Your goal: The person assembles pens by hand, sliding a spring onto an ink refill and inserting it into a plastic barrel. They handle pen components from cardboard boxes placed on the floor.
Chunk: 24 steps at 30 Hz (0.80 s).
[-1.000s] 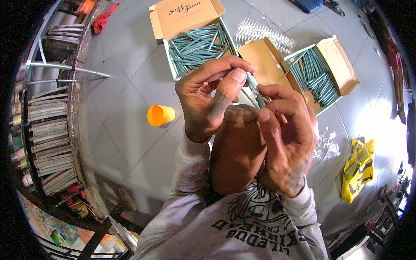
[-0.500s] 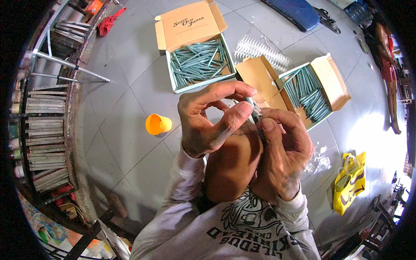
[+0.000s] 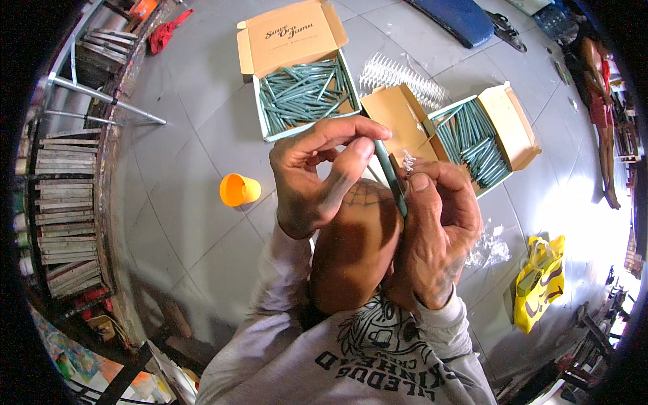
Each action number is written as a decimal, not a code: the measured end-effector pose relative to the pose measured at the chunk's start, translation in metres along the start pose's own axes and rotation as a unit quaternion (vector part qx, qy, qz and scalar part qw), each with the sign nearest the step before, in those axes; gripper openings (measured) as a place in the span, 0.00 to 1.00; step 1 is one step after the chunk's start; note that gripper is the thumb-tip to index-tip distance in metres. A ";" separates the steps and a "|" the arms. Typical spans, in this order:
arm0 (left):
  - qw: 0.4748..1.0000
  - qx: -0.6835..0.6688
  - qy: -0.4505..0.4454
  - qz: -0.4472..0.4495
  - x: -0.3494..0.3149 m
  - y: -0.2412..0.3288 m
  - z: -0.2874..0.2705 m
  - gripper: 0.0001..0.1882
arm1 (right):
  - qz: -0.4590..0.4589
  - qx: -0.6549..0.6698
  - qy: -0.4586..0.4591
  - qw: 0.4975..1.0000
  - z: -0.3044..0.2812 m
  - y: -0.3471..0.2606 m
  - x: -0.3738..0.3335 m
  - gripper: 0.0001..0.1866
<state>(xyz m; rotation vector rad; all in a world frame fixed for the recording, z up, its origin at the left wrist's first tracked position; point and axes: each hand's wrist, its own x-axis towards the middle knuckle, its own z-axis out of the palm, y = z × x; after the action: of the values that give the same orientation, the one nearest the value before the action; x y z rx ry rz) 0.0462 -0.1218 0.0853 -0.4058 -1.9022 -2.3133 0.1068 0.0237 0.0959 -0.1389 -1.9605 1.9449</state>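
In front of my raised knee, my left hand (image 3: 314, 177) pinches the upper end of a slim dark green stick (image 3: 387, 167) between thumb and forefinger. The stick slants down toward my right hand, its lower end beside the thumb. My right hand (image 3: 442, 219) is closed in a pinch on a small clear, ribbed plastic piece (image 3: 408, 160) that pokes up above the fingertips. Whether the right fingers also touch the stick, I cannot tell. Many similar green sticks fill an open box (image 3: 351, 112) ahead and a second box (image 3: 498, 182) to the right.
An orange cup (image 3: 239, 190) stands on the tiled floor at left. Clear spiky plastic strips (image 3: 401, 79) lie behind the boxes. Clear plastic scraps (image 3: 491, 248) and a yellow bag (image 3: 538, 287) are at right. A shelf (image 3: 108, 202) lines the left; another person's legs (image 3: 603, 135) show at far right.
My hands have shifted a little apart. More of the green stick shows between them, and the small clear piece now stands out above my right fingertips.
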 end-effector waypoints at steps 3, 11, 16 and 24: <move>1.000 0.013 0.009 -0.005 -0.001 -0.004 -0.002 0.11 | 0.008 0.003 -0.002 1.000 0.003 0.003 -0.003 0.05; 0.999 0.018 0.029 0.026 -0.002 -0.010 -0.001 0.13 | 0.151 0.116 -0.045 0.981 0.010 -0.008 -0.012 0.08; 0.999 0.013 0.017 0.027 -0.002 -0.011 -0.012 0.13 | 0.186 0.133 -0.048 0.972 0.015 -0.008 -0.010 0.08; 0.999 0.036 0.018 0.033 -0.004 -0.012 -0.016 0.14 | 0.181 0.145 -0.043 0.972 0.015 0.000 -0.007 0.08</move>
<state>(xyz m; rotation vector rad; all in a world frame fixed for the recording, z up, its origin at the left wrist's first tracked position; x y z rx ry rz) 0.0451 -0.1357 0.0703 -0.4108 -1.9193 -2.1878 0.1085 0.0074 0.0950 -0.3596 -1.7710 2.4860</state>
